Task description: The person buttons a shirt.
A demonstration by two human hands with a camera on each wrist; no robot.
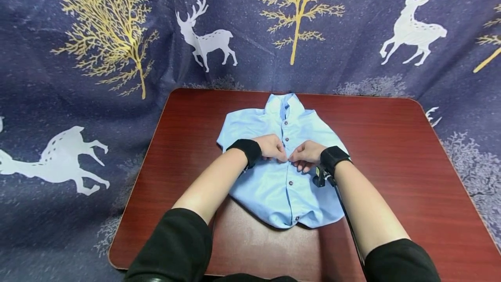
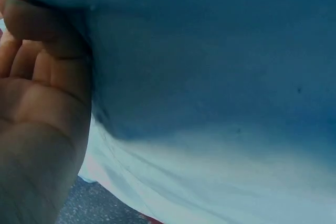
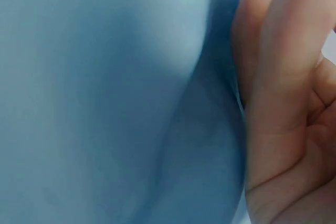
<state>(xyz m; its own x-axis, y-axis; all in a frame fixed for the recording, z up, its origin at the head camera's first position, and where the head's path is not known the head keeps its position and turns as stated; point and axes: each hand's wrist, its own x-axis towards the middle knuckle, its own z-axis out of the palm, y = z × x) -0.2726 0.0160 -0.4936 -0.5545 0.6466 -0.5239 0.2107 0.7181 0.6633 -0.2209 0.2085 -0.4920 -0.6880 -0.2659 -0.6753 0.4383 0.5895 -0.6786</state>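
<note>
We see both hands, left hand (image 1: 272, 146) and right hand (image 1: 307, 156), pinching the soft, limp light-blue cotton buttoned shirt (image 1: 270, 186) at its placket, mid-surface (image 1: 391, 151).

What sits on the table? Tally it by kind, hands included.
Light blue button-up shirt: 1
Dark buttons visible on its placket: 5
Hands, left hand and right hand, pinching the placket: 2
Black wrist straps: 2
Total: 10
</note>
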